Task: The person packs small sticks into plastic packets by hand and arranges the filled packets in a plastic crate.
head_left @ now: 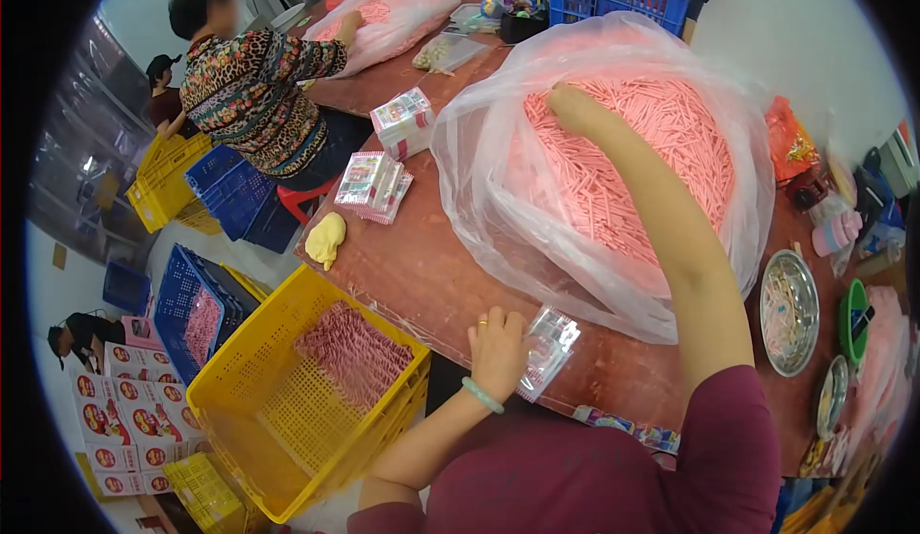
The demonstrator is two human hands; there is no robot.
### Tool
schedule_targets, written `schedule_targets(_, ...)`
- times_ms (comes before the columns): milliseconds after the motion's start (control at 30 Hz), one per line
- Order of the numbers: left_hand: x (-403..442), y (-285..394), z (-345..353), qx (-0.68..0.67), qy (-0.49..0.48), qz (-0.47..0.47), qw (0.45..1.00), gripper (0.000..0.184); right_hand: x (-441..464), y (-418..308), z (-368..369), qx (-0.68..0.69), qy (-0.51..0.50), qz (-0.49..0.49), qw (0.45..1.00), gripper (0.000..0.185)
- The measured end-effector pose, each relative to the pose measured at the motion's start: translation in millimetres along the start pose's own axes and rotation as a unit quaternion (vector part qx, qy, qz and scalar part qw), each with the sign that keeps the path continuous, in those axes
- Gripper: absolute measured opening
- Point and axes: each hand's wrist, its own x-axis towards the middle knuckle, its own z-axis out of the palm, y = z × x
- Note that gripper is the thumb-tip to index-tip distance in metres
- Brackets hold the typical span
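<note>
At the table's front edge, my left hand point(500, 350) has its fingers bent over a small stack of clear printed plastic packets point(549, 347), gripping their left side. It wears a ring and a pale green bangle. My right hand point(572, 110) reaches into a large open clear plastic bag point(479, 165) filled with thin pink sticks point(661, 141). Its fingers are curled down at the far left of the heap. The fingertips are hidden, so what they pinch does not show.
Left of the table stands a yellow crate point(273, 381) with pink filled packets. Bundled packets point(369, 181) and a yellow cloth point(326, 239) lie on the table's left side. Metal bowls point(790, 314) stand right. A co-worker point(259, 93) reaches into another bag point(412, 7).
</note>
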Motion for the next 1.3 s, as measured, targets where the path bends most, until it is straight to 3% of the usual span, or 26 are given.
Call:
schedule_targets(100, 1.3, -3.1, 0.5, -0.021, -0.007, 0.019, 1.0, 0.019, 4.4, -5.0, -8.8, 0.0, -0.113, 0.015, 0.994, 0.013)
schedule_targets(300, 5.1, -12.0, 0.5, -0.052, -0.008, 0.071, 0.996, 0.019, 3.8, -13.9, -9.9, 0.039, -0.074, 0.023, 0.996, 0.019)
schedule_targets(433, 6.6, -14.2, -2.3, -0.092, 0.003, 0.089, 0.992, 0.022, 6.0, -20.4, -27.8, -0.01, -0.161, 0.005, 0.987, 0.023)
schedule_targets(533, 8.4, -9.3, -12.7, -0.16, -0.01, 0.04, 0.986, 0.02, 12.9, -19.1, -29.7, -0.012, -0.198, 0.002, 0.98, 0.023)
schedule_targets(600, 7.3, -18.3, -8.3, -0.156, -0.014, 0.084, 0.984, 0.016, 16.2, -24.4, -38.1, -0.036, -0.235, 0.01, 0.971, 0.022)
schedule_targets(700, 7.5, -22.2, -8.3, -0.158, -0.007, 0.115, 0.981, 0.011, 10.6, -22.8, -7.1, 0.005, -0.083, 0.044, 0.996, 0.02)
schedule_targets(800, 7.9, -26.0, -8.9, -0.174, 0.004, 0.116, 0.978, 0.014, 6.2, -15.7, -10.9, -0.001, -0.069, -0.005, 0.998, 0.015)
schedule_targets(1000, 6.8, -24.7, -14.0, -0.205, 0.0, 0.089, 0.975, 0.023, 12.0, -3.3, -23.8, -0.04, -0.229, -0.009, 0.973, 0.012)
schedule_targets(1133, 6.7, -25.4, -11.7, -0.245, 0.022, 0.079, 0.966, 0.025, 4.4, -5.6, -10.9, -0.011, -0.133, -0.018, 0.991, 0.007)
schedule_targets(1233, 2.6, -27.9, -15.8, -0.189, -0.017, 0.09, 0.978, 0.03, -8.3, -22.8, -13.4, -0.017, -0.06, -0.017, 0.998, 0.009)
schedule_targets(1300, 3.3, -24.3, -11.8, -0.164, 0.047, 0.141, 0.975, 0.035, -9.7, -28.2, -9.9, -0.026, -0.051, -0.041, 0.998, 0.011)
